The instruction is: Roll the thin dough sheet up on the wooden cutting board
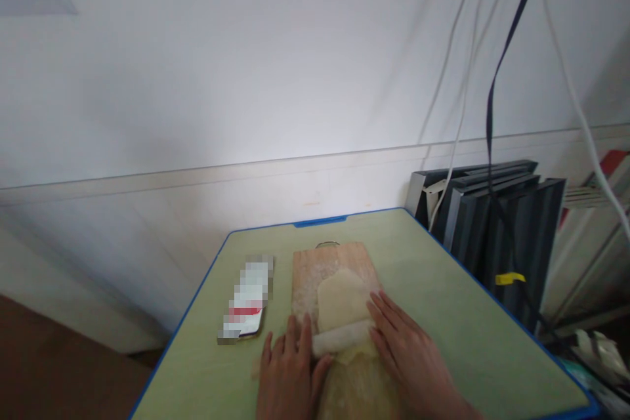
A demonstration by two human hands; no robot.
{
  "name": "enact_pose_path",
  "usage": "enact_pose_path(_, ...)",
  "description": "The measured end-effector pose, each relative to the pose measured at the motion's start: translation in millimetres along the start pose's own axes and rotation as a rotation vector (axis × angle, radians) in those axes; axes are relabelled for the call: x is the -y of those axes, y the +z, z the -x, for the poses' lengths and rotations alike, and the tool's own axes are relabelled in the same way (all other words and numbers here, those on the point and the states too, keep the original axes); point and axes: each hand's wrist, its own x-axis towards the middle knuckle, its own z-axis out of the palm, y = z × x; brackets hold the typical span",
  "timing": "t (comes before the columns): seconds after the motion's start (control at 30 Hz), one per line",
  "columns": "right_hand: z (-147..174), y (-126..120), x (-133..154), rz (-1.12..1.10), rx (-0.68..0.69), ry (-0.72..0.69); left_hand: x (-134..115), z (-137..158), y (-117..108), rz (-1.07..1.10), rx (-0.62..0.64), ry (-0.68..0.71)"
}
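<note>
A floured wooden cutting board (305,269) lies before me, bearing a flat sheet of pale dough (342,298). Across the dough runs a whitish rolling pin (339,338), which may have dough wrapped round it. My left hand (290,367) rests on the pin's left part with fingers stretched forward. A light wooden end shows left of that hand. Over the right end lies my right hand (406,348), fingers extended flat, their tips near the dough's right edge. Nearer to me, between the hands, is a yellowish surface (361,387); whether it is dough or board I cannot tell.
The board lies on a green table (443,295) with a blue edge. A phone-like slab (249,298), partly pixelated, lies to the left. Dark folded panels (502,230) lean against the white wall at right, where a black strap (502,59) and white cables hang.
</note>
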Motion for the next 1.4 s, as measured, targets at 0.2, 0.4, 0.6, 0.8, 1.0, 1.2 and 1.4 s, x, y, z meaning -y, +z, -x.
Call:
enact_pose_path(0.2,29,-2,2,0.067,-0.03,-0.081,14,17,26,0.059,-0.107,0.153)
enact_pose_path(0.4,22,-1,3,0.022,0.056,0.015,0,14,7,0.084,-0.084,0.061)
enact_pose_path(0.6,-9,-2,7,-0.042,0.168,0.008,-3,8,-4,0.128,-0.131,0.055)
enact_pose_path(0.8,-44,-5,11,-0.079,0.273,0.043,-4,11,0,0.161,-0.253,0.04)
enact_pose_path(1.0,-80,2,3,-0.066,0.378,0.016,-6,10,-1,0.149,-0.214,-0.015)
enact_pose_path(1.2,-112,18,-1,-0.057,0.402,-0.024,-2,-2,-8,0.103,-0.144,-0.053)
enact_pose_path(1.4,-129,31,-4,-0.047,0.419,-0.067,-5,-6,-17,0.082,-0.135,-0.067)
